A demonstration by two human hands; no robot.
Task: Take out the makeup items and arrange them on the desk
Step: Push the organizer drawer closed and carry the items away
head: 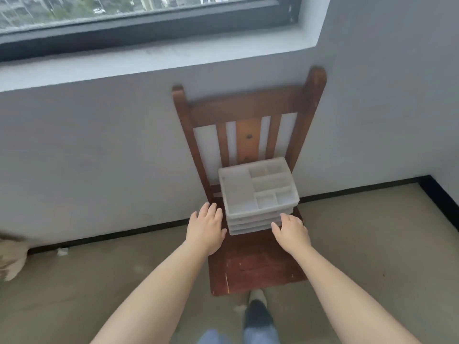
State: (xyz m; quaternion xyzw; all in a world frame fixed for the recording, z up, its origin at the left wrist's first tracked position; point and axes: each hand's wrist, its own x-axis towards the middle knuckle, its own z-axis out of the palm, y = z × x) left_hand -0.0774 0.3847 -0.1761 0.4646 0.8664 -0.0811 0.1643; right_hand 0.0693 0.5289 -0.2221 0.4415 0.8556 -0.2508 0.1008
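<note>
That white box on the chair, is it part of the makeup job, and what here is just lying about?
Part of the job:
white organiser box, compartments on top, on the chair seat
left hand and right hand, open either side of it

Just lying about:
wooden chair
scrap on the floor
window

Lower trays (250, 225) in stack: contents hidden.

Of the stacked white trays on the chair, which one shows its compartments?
Only the top tray of the stack: its divided compartments face up, uncovered. The trays beneath it show just their front edges, level with the left hand and right hand.
</note>
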